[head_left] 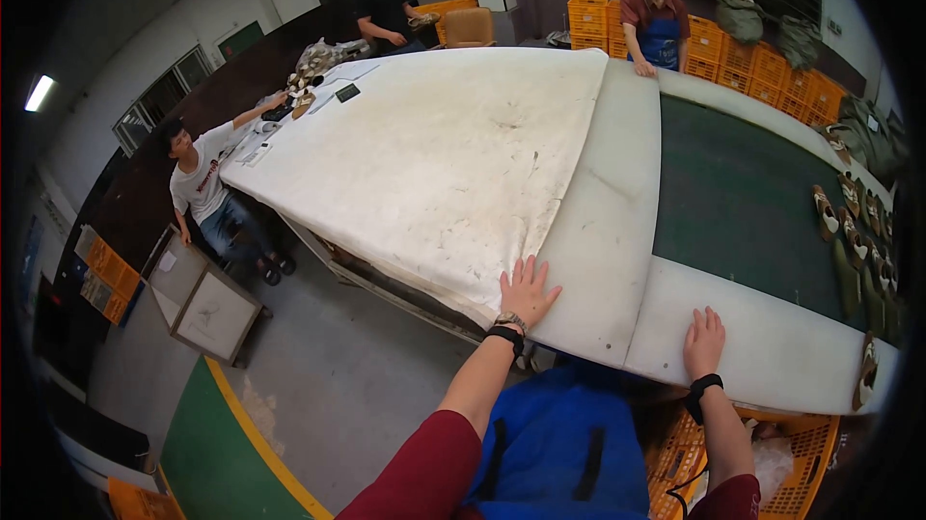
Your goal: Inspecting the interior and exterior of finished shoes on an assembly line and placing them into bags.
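Off-white, dark-smudged, cloth-like sheet [405, 158] lies spread over the long table in the middle of the view, its near end puckered along the right edge; the left hand [528, 296] rests palm down at that near right edge, fingers fanned wide, holding nothing; the right hand [705, 344] lies palm down on the smooth, whitish, flat panel [666, 303] at the table's front, fingers only slightly parted, likewise holding nothing and well apart from the sheet; beyond it a dark green, flat belt [738, 202] is set between pale borders, with brown-and-white shoes [826, 214] grouped at its right end; an orange, latticed plastic crate [808, 448] stands below the table beside the right forearm; across the table a person in a dark red top and blue apron [660, 33] touches the far edge; at the left, a person in a white T-shirt [201, 182] reaches toward the tabletop.
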